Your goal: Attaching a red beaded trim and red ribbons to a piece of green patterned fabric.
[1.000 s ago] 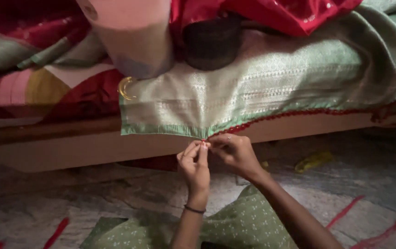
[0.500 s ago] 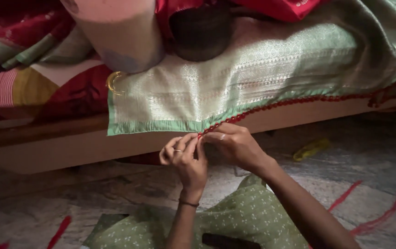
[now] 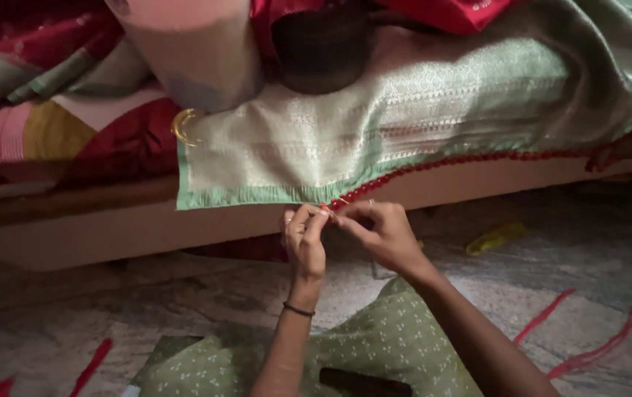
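Observation:
A pale green woven cloth (image 3: 345, 140) with a light green border hangs over the edge of a low wooden platform (image 3: 110, 231). Red tassel trim (image 3: 433, 165) runs along its right hem. My left hand (image 3: 305, 242) and my right hand (image 3: 378, 231) meet just below the hem where the red trim begins, fingertips pinched together on the cloth's edge and a bit of red thread (image 3: 330, 209). The left wrist has a thin dark band, and rings show on the fingers.
A dark round container (image 3: 319, 48) and a pale cylinder (image 3: 191, 51) sit on the cloth. Red and striped fabrics (image 3: 58, 140) lie at left. On the stone floor are red thread strands (image 3: 588, 345), a yellow object (image 3: 496, 237), and green dotted fabric (image 3: 375, 353) over my lap.
The view has shifted, so the cloth sits a little differently in frame. Both hands stay pinched together at the hem, with small finger movements along the edge.

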